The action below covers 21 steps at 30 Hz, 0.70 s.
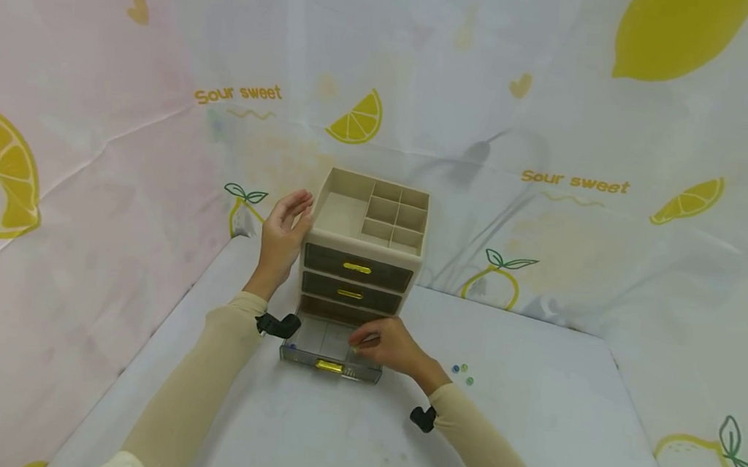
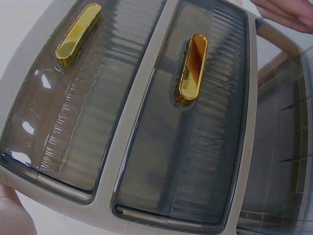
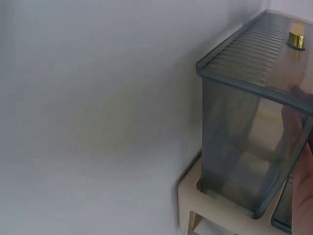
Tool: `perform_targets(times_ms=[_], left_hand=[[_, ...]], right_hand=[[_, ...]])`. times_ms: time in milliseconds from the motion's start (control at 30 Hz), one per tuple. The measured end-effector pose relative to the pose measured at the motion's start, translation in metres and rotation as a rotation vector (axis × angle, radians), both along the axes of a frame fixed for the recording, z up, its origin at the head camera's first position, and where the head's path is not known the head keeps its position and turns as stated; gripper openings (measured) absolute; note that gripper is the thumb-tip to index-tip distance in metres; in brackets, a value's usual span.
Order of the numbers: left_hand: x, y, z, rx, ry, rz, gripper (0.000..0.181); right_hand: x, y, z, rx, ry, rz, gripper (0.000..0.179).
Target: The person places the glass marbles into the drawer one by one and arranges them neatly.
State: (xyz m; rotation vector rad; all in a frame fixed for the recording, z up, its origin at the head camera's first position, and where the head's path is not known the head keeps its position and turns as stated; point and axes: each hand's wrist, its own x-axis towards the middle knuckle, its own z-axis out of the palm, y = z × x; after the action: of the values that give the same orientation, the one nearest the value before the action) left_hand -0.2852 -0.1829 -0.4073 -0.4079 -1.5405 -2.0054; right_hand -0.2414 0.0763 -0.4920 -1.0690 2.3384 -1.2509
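Note:
A beige desktop organizer (image 1: pixel 365 242) with smoked drawers stands against the back wall. Its bottom drawer (image 1: pixel 330 366) is pulled out, and a small blue marble (image 1: pixel 292 346) lies in its left part. My left hand (image 1: pixel 283 237) rests along the organizer's left side, fingers fairly straight. Over the right part of the pulled-out drawer, my right hand (image 1: pixel 393 346) pinches a small yellow-green marble (image 1: pixel 355 348) between thumb and fingers. In the left wrist view, two drawers with gold handles (image 2: pixel 193 68) are pushed in.
On the white table (image 1: pixel 517 421), right of the organizer, lie a blue marble (image 1: pixel 456 369), a yellow-green marble (image 1: pixel 464 367) and a green marble (image 1: pixel 470 380). The organizer's top has a divided tray (image 1: pixel 342 216). A lemon-print cloth (image 1: pixel 435 121) hangs behind.

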Motion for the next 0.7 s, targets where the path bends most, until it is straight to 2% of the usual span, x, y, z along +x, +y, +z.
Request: perform_targets(times_ms=[167, 433, 567, 700], left_hand=[[-0.001, 0.000, -0.001, -0.006, -0.009, 0.012, 0.046], [-0.001, -0.001, -0.001, -0.016, -0.017, 0.001, 0.047], [0.006, 0.000, 0.005, -0.023, -0.001, -0.006, 0.047], [0.016, 0.003, 0.013, -0.029, -0.008, -0.002, 0.046]], right_hand=[[0.000, -0.006, -0.004, 0.003, -0.012, 0.080, 0.023], [-0.003, -0.015, -0.004, 0.086, 0.040, 0.147, 0.022], [-0.006, -0.020, -0.001, 0.131, 0.076, 0.214, 0.022], [-0.008, -0.023, 0.000, 0.185, 0.073, 0.241, 0.024]])
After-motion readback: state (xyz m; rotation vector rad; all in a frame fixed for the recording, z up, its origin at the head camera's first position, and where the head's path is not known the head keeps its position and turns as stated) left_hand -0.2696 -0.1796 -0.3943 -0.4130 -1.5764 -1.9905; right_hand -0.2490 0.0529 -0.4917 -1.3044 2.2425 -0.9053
